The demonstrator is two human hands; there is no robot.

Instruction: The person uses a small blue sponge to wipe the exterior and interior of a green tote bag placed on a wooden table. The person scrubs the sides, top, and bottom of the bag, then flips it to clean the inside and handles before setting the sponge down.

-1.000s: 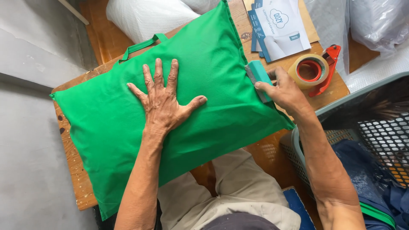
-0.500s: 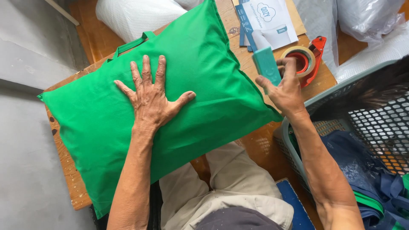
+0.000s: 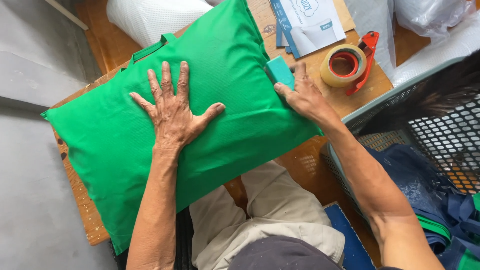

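While left hand [image 3: 172,112] flattens green bag [image 3: 105,150] (stuffed), right hand [image 3: 302,95] touches teal block [image 3: 280,71].

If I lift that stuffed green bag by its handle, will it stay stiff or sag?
The green bag looks padded and soft: the left hand lies flat on it and the fabric creases around it, so it would likely sag. It probably is light for its bulk. Its handle is thin fabric, so it may swing.

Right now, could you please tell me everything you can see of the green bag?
The green bag is a large, plump fabric bag, apparently stuffed, lying slantwise across the wooden table. A green strap handle shows at its upper left edge. The left hand lies flat on its middle; the right hand touches its right edge beside a small teal block.
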